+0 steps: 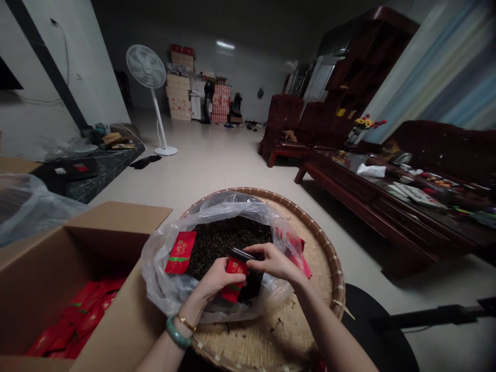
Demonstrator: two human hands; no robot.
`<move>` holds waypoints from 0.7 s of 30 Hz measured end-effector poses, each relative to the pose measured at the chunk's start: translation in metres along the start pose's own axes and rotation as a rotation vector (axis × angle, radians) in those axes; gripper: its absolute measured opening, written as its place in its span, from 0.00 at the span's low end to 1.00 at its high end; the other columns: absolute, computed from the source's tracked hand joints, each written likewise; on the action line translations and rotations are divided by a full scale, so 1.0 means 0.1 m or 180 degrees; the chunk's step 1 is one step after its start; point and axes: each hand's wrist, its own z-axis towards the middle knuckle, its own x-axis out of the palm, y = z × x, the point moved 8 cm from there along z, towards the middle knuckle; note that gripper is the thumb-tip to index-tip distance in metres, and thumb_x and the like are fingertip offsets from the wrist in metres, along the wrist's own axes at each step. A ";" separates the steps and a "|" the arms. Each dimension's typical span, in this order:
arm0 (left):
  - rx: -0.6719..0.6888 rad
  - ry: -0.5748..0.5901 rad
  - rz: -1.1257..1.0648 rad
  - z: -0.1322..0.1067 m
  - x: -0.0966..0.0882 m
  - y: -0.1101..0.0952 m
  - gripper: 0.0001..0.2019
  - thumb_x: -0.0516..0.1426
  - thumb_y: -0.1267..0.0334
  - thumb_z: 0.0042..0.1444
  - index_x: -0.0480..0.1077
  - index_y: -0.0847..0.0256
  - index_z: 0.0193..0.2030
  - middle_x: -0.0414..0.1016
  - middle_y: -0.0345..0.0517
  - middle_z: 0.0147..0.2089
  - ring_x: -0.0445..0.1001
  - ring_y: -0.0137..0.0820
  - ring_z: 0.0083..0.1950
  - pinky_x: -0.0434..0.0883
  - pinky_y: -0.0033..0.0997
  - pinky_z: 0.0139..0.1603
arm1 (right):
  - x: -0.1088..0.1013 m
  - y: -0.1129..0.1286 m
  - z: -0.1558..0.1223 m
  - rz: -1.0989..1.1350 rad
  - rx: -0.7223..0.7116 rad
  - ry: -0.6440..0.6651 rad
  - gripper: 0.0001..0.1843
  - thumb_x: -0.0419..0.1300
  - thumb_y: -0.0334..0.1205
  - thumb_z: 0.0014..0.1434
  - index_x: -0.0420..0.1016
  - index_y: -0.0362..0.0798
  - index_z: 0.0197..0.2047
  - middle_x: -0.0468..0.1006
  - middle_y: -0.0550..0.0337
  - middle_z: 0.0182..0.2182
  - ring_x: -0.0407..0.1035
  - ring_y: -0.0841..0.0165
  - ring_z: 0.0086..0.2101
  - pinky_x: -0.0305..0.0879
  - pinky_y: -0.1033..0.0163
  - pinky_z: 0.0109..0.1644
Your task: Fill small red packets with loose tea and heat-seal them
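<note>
My left hand point(217, 281) grips a small red packet point(234, 269) over a clear plastic bag point(163, 279) full of dark loose tea leaves point(222, 240). My right hand point(275, 262) pinches a black scoop point(242, 254) at the packet's mouth. A second red packet point(180, 252) leans inside the bag at the left, and more red packets point(300, 253) lie at the right of the bag. The bag rests on a round woven bamboo tray point(321, 248). A green bangle point(177, 333) is on my left wrist.
An open cardboard box point(116, 227) at my left holds several red packets point(77, 315). A dark wooden coffee table point(387, 206) with cluttered items stands at the right. A white standing fan point(149, 70) and stacked boxes point(182, 88) are further back on the tiled floor.
</note>
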 end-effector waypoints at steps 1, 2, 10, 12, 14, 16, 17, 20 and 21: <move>-0.0044 -0.0037 0.0026 0.00 -0.01 0.01 0.18 0.69 0.66 0.32 0.73 0.69 0.33 0.78 0.46 0.29 0.77 0.33 0.28 0.72 0.28 0.30 | 0.00 -0.01 0.02 -0.0052 0.0009 -0.0044 0.20 0.60 0.38 0.50 0.77 0.45 0.47 0.81 0.58 0.38 0.73 0.63 0.37 0.68 0.62 0.39; -0.0069 -0.0056 0.0037 0.01 -0.02 0.02 0.18 0.69 0.66 0.32 0.72 0.69 0.32 0.78 0.45 0.28 0.77 0.33 0.27 0.71 0.27 0.29 | 0.00 -0.01 0.04 -0.0115 0.0011 -0.0093 0.19 0.59 0.38 0.51 0.77 0.45 0.47 0.81 0.58 0.37 0.73 0.63 0.35 0.67 0.62 0.38; -0.0032 0.0120 0.0015 0.00 -0.04 0.02 0.19 0.69 0.66 0.32 0.72 0.68 0.34 0.79 0.48 0.32 0.76 0.30 0.26 0.71 0.28 0.30 | -0.01 -0.02 0.10 -0.0081 0.0080 -0.0301 0.17 0.58 0.38 0.50 0.78 0.46 0.44 0.81 0.58 0.37 0.71 0.65 0.33 0.65 0.63 0.34; -0.0029 0.0141 0.0000 0.00 -0.05 0.01 0.19 0.69 0.66 0.32 0.72 0.68 0.34 0.79 0.48 0.32 0.76 0.30 0.26 0.71 0.28 0.31 | -0.01 -0.09 0.10 0.0316 0.0266 -0.0203 0.19 0.60 0.40 0.50 0.77 0.45 0.46 0.80 0.58 0.37 0.70 0.68 0.30 0.63 0.66 0.30; -0.0040 0.0165 -0.0010 0.00 -0.06 0.01 0.19 0.69 0.66 0.32 0.72 0.68 0.34 0.79 0.49 0.32 0.76 0.30 0.26 0.71 0.28 0.31 | -0.04 -0.13 0.09 0.0727 0.0367 -0.0127 0.22 0.61 0.43 0.49 0.76 0.44 0.48 0.80 0.58 0.36 0.69 0.70 0.29 0.63 0.67 0.29; -0.0051 0.0150 -0.0013 0.01 -0.07 0.02 0.19 0.70 0.66 0.32 0.72 0.68 0.33 0.79 0.49 0.32 0.76 0.30 0.25 0.71 0.28 0.30 | -0.10 -0.13 0.07 0.0949 0.0301 -0.0186 0.23 0.62 0.46 0.49 0.75 0.44 0.48 0.80 0.57 0.37 0.70 0.69 0.31 0.65 0.66 0.31; -0.0055 0.0135 -0.0004 0.01 -0.08 0.02 0.19 0.70 0.66 0.32 0.72 0.68 0.33 0.79 0.50 0.32 0.76 0.30 0.25 0.71 0.28 0.30 | -0.13 -0.12 0.06 0.0978 0.0249 -0.0221 0.24 0.63 0.46 0.49 0.76 0.44 0.48 0.80 0.56 0.38 0.71 0.68 0.32 0.66 0.65 0.33; -0.0032 0.0106 0.0059 0.02 -0.07 0.01 0.18 0.69 0.66 0.32 0.72 0.68 0.33 0.79 0.48 0.31 0.76 0.30 0.25 0.71 0.27 0.30 | -0.11 -0.08 0.03 0.0804 0.0118 -0.0215 0.24 0.64 0.43 0.48 0.75 0.45 0.48 0.79 0.56 0.42 0.72 0.64 0.38 0.67 0.61 0.41; -0.0032 0.0105 0.0088 0.01 -0.06 0.01 0.18 0.69 0.66 0.33 0.72 0.68 0.33 0.79 0.47 0.31 0.76 0.30 0.25 0.71 0.27 0.30 | -0.09 -0.08 0.03 0.0676 0.0105 -0.0221 0.23 0.64 0.41 0.48 0.76 0.45 0.48 0.79 0.57 0.42 0.72 0.63 0.39 0.67 0.60 0.43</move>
